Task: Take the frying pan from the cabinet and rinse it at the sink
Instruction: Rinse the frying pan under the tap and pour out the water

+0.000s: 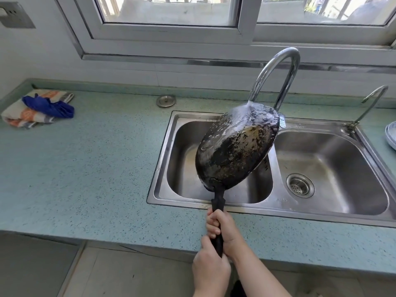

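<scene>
right hand (222,229) above left hand (211,267), both tight around the handle (218,202) of the tilted frying pan (235,151)

Bright daylight from window (167,9), steel sink (334,213) glare, wide-angle edge bending

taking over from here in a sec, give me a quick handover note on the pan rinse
Left hand grips the low end of the frying pan by its handle; right hand grips higher up.
Pan is tilted, underside to the camera, over the left basin of the sink; water from the faucet hits its upper edge.
Done: pan out of the cabinet, underside wet.
Left: finish the rinse; its inside is hidden.
</scene>
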Motion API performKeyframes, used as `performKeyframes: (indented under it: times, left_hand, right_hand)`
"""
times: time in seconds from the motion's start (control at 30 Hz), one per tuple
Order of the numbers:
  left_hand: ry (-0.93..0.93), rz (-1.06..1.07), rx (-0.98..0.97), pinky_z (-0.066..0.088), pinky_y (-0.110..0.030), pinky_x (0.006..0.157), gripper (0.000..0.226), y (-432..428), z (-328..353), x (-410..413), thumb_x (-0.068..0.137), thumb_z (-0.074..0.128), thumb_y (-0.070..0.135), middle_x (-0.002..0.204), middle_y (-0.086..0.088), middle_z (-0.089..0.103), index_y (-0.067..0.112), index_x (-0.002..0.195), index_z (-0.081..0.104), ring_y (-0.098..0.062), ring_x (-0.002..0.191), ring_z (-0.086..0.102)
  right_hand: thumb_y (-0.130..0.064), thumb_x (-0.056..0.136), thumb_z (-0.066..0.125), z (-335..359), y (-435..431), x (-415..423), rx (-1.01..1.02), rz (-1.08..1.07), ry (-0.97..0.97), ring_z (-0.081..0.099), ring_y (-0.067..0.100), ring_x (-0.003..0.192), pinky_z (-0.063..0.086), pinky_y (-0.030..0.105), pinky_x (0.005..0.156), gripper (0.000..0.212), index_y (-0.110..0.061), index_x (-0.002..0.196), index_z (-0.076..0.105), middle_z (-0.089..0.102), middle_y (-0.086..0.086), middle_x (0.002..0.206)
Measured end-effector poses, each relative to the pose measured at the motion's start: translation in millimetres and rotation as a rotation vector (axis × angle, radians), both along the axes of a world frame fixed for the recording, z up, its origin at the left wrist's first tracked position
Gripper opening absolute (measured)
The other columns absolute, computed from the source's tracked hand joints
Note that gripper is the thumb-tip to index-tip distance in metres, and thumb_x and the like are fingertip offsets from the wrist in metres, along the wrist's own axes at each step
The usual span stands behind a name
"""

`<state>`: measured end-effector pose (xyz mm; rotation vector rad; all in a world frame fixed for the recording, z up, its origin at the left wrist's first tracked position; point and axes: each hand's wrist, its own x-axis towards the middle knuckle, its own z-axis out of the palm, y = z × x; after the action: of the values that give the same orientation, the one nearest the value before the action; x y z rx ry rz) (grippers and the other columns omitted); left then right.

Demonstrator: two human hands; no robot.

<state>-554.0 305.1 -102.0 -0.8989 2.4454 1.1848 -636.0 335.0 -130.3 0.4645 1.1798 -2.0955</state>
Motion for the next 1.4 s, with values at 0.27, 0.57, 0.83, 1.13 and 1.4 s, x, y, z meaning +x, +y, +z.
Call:
performKeyframes:
  times: [0.27, 0.57, 0.83, 1.13, 1.4]
  left_hand:
    - [0.015, -0.010, -0.041, 0.044, -0.037, 0.085, 0.034, 0.3, -3.5, -3.9, 0.085, 0.051, 0.016, 0.109, -0.018, 0.065, 0.007, 0.117, 0.042, -0.036, 0.106, 0.058]
    - [-0.006, -0.012, -0.047, 0.044, -0.036, 0.083, 0.022, 2.8, 0.8, -5.9, 0.086, 0.050, 0.016, 0.110, -0.019, 0.064, 0.011, 0.106, 0.040, -0.036, 0.107, 0.057]
    - [0.029, 0.029, -0.007, 0.044, -0.037, 0.079, 0.023, 7.0, 3.7, -5.7, 0.085, 0.050, 0.015, 0.106, -0.019, 0.066, 0.019, 0.092, 0.029, -0.037, 0.104, 0.059]
    - [0.043, 0.068, 0.047, 0.044, -0.036, 0.078, 0.021, 7.7, 3.6, -6.4, 0.085, 0.051, 0.015, 0.104, -0.019, 0.066, 0.020, 0.092, 0.032, -0.038, 0.102, 0.059]
    - [0.055, 0.098, 0.083, 0.044, -0.035, 0.076, 0.019, 4.0, 1.5, -5.8, 0.084, 0.052, 0.013, 0.102, -0.018, 0.068, 0.021, 0.092, 0.036, -0.037, 0.100, 0.060]
  right_hand:
    - [0.000, 0.071, 0.041, 1.5, 1.3, -5.1, -0.031, -0.021, -0.004, 0.023, 0.004, 0.026, 0.022, 0.012, 0.029, 0.011, -0.010, 0.069, 0.044, 0.028, -0.007, 0.038]
    - [0.006, 0.080, 0.030, 6.5, 5.1, -6.3, 0.001, -0.013, -0.023, 0.023, 0.004, 0.026, 0.021, 0.012, 0.030, 0.025, -0.010, 0.067, 0.043, 0.028, -0.007, 0.038]
    - [0.006, 0.081, 0.027, 13.1, 8.7, -6.6, 0.014, 0.008, -0.027, 0.022, 0.004, 0.026, 0.021, 0.013, 0.029, 0.026, -0.011, 0.067, 0.041, 0.027, -0.007, 0.037]
    - [0.007, 0.080, 0.029, 12.2, 8.9, -7.8, 0.050, 0.009, -0.016, 0.024, 0.005, 0.027, 0.023, 0.012, 0.031, 0.025, -0.010, 0.068, 0.044, 0.028, -0.006, 0.038]
    - [0.006, 0.081, 0.031, 10.8, 5.6, -7.4, 0.079, 0.018, -0.020, 0.024, 0.005, 0.028, 0.023, 0.013, 0.032, 0.024, -0.010, 0.067, 0.043, 0.028, -0.005, 0.039]
